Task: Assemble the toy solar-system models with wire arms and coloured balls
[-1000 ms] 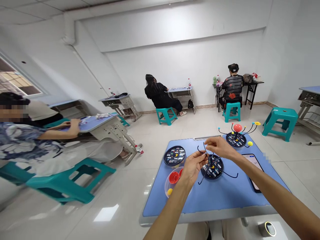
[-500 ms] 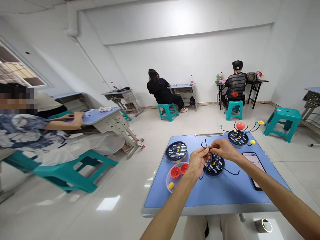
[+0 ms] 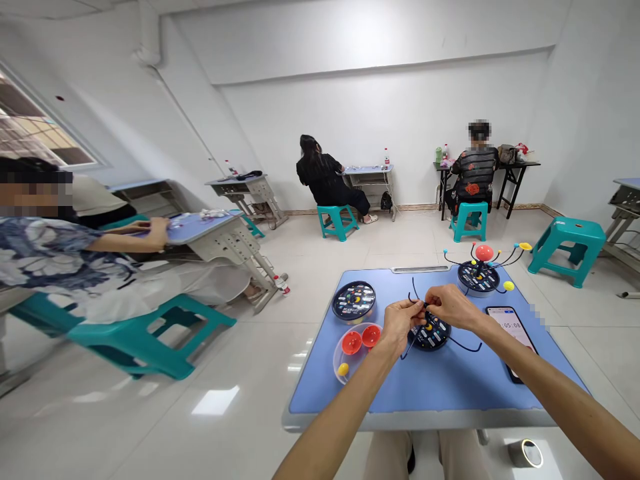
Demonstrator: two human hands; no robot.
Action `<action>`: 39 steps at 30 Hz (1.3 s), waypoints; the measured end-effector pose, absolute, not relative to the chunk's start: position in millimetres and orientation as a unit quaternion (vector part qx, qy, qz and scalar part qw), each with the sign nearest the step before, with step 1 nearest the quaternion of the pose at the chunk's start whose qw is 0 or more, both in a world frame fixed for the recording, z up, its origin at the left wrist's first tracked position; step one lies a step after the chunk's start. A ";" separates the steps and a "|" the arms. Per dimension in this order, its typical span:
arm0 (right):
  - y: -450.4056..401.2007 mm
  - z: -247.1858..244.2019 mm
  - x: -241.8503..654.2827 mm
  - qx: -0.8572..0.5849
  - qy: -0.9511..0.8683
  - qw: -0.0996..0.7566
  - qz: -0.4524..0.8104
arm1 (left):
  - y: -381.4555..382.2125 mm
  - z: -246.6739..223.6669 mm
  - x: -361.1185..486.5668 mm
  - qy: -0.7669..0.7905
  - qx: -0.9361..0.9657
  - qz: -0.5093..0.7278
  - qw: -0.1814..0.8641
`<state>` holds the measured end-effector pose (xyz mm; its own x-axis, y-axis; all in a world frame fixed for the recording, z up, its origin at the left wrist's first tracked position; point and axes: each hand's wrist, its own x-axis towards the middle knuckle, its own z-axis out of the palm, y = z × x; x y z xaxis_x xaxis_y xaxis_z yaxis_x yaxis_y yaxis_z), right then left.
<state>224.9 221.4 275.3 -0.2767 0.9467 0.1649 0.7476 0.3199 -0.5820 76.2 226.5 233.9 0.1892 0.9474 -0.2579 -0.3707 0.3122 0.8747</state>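
My left hand (image 3: 403, 321) is closed, its thumb and fingers pinching a thin black curved rod (image 3: 415, 288) whose bent ends stick up past the fingertips. Close against it, my right hand (image 3: 454, 308) pinches at the same spot, where a bit of black shows; the fingers hide most of the joint. Both hands are over a round black base (image 3: 431, 337) printed with small pictures and labels. Another black rod (image 3: 467, 345) reaches out to the right of this base, and one more points down to the left.
A finished-looking planet model (image 3: 479, 275) stands at the back right, near a phone (image 3: 511, 340). At left are another round base (image 3: 353, 301) and a clear dish (image 3: 345, 347) with red half-shells (image 3: 371, 335) and a yellow ball (image 3: 343, 369). Other people sit at desks around.
My hands have come slightly lower and closer together at the rods. The upright rod ends above my left hand have shifted. The view has tilted a little.
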 end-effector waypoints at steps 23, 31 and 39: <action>229.3 272.2 225.1 -0.526 -0.822 0.141 0.166 | 228.9 226.0 76.5 0.463 0.334 0.428 0.700; 226.9 274.6 223.4 -0.515 -0.841 0.098 0.138 | 226.0 228.3 78.9 0.472 0.335 0.423 0.697; 224.0 281.3 222.1 -0.513 -0.851 0.048 0.099 | 226.5 230.0 74.1 0.462 0.358 0.409 0.701</action>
<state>222.1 224.0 281.3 -0.4687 0.8831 -0.0199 0.8639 0.4536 -0.2186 74.1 226.5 230.0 0.2389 0.9043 -0.3538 -0.2429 0.4085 0.8799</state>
